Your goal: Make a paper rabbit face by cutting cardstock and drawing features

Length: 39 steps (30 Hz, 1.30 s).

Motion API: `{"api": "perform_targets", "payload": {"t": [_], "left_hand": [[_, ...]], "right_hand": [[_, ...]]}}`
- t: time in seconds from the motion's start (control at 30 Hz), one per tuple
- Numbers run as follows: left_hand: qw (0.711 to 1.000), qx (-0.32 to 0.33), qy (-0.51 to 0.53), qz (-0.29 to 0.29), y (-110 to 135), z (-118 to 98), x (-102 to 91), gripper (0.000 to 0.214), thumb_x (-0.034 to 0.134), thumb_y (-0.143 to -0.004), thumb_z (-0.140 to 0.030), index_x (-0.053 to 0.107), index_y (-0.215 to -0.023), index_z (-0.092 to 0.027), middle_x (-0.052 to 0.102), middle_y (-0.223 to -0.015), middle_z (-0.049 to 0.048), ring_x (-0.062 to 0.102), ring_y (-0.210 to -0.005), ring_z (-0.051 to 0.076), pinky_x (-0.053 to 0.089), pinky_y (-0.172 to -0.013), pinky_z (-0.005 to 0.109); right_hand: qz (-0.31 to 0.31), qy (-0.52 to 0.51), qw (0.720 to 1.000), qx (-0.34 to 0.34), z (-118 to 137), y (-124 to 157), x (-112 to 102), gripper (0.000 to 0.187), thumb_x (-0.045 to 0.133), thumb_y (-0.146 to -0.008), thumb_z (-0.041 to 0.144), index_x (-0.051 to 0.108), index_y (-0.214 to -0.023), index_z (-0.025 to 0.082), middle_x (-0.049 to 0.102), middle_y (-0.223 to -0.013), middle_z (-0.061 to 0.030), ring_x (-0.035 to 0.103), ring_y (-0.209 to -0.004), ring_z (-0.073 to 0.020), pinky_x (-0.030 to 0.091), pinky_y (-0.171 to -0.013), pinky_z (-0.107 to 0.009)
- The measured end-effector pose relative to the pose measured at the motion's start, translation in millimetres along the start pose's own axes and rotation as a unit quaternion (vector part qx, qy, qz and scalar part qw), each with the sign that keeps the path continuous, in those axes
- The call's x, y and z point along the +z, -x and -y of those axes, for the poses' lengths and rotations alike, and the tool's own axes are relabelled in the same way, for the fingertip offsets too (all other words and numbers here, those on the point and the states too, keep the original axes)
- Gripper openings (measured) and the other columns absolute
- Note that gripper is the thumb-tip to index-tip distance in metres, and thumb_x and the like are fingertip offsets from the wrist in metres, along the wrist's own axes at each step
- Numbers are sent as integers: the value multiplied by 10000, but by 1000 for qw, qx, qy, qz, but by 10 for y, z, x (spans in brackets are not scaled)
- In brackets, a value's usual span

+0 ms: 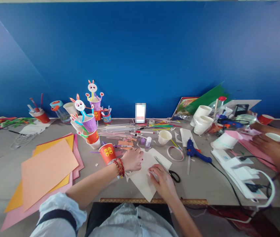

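On the tabletop [199, 187], the white paper [145, 185] points one corner at the person, its long axis unclear beneath the hands; at its right side the right hand [163, 181] has its grip part open, thumb apart from forefinger, fingertips touching the paper; scissors [171, 172] slant beside that hand, blades aimed away and leftward over the paper; the left hand [133, 159] curls over the paper's far left, whether pinching anything I cannot tell; beyond the paper stands a white cup [165, 138].

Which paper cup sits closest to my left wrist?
The loose red cup with yellow lettering, right by the beaded bracelets; the plain white cup and the rabbit-topped stacks stand farther away.
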<state>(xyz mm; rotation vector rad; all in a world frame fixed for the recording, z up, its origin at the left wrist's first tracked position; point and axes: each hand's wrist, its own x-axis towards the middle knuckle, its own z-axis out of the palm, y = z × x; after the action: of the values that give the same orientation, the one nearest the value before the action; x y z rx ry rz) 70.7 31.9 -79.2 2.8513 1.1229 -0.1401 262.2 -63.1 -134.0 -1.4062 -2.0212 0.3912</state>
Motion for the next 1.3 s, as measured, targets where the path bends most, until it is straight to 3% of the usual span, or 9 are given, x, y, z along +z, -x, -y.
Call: {"api": "perform_targets", "payload": {"t": [0.1,0.3,0.57,0.77,0.87,1.03,1.13,1.2,1.3], "left_hand": [[1000,6,0,3,-1,2,23,418,661,-752,-395,611,-1076,-136,612,-1120,142,585,-1032,310,506,-824,401],[1000,-1,-6,-1,-96,98,48,305,636,-767,-290,639,-1025,-128,622,-1087,146,584,-1028,309,497,-823,405],[998,-47,12,-33,-137,256,-58,225,579,-845,-248,645,-1021,-125,637,-1075,162,589,-1063,325,470,-897,436],[990,-66,62,-110,422,102,-227,318,549,-940,-384,582,-1208,-217,631,-1217,90,593,-1121,257,469,-969,388],[958,-43,162,-233,777,104,-207,247,548,-958,-335,613,-1169,-226,661,-1207,80,613,-1125,237,486,-986,384],[922,-115,191,-315,1164,293,-49,146,524,-969,-258,660,-1016,-231,711,-1087,57,667,-1013,208,530,-900,357],[931,-137,161,-297,1193,435,-96,162,510,-969,-252,669,-993,-228,705,-1077,53,660,-1005,212,528,-878,352],[948,-116,134,-265,1085,519,-216,184,494,-972,-247,668,-1026,-228,692,-1131,53,638,-1066,217,505,-929,354],[982,-103,85,-130,721,652,-410,281,398,-996,-207,649,-1121,-228,665,-1213,53,608,-1131,206,470,-968,333]], "right_hand": [[-2,1,1000,-4,-19,-4,12,142,529,-912,182,670,-929,191,663,-974,-96,650,-921,-268,544,-809,-422],[-4,5,1000,1,2,-10,6,141,529,-908,175,668,-917,199,660,-947,-83,657,-883,-257,540,-780,-394],[-13,5,1000,-7,-27,-3,20,141,524,-930,202,664,-939,189,659,-944,-88,659,-887,-260,528,-795,-389],[-6,21,1000,-21,-66,7,52,140,509,-944,221,646,-961,205,653,-971,-86,657,-903,-269,525,-793,-404],[-14,27,999,-24,-62,-6,64,137,506,-950,233,640,-935,215,652,-948,-77,654,-881,-263,524,-793,-409],[-24,9,999,-20,-31,-5,39,136,503,-936,189,636,-923,209,651,-939,-73,653,-878,-245,531,-787,-384],[-26,0,1000,-9,-13,1,15,132,508,-929,176,637,-925,205,653,-943,-73,653,-880,-239,528,-789,-371],[-22,-1,1000,-4,-5,-4,7,132,511,-934,187,639,-908,208,652,-932,-68,651,-874,-237,522,-793,-370],[-13,3,1000,-2,3,-25,6,138,513,-935,199,645,-896,209,650,-928,-67,650,-865,-238,517,-791,-371]]}}
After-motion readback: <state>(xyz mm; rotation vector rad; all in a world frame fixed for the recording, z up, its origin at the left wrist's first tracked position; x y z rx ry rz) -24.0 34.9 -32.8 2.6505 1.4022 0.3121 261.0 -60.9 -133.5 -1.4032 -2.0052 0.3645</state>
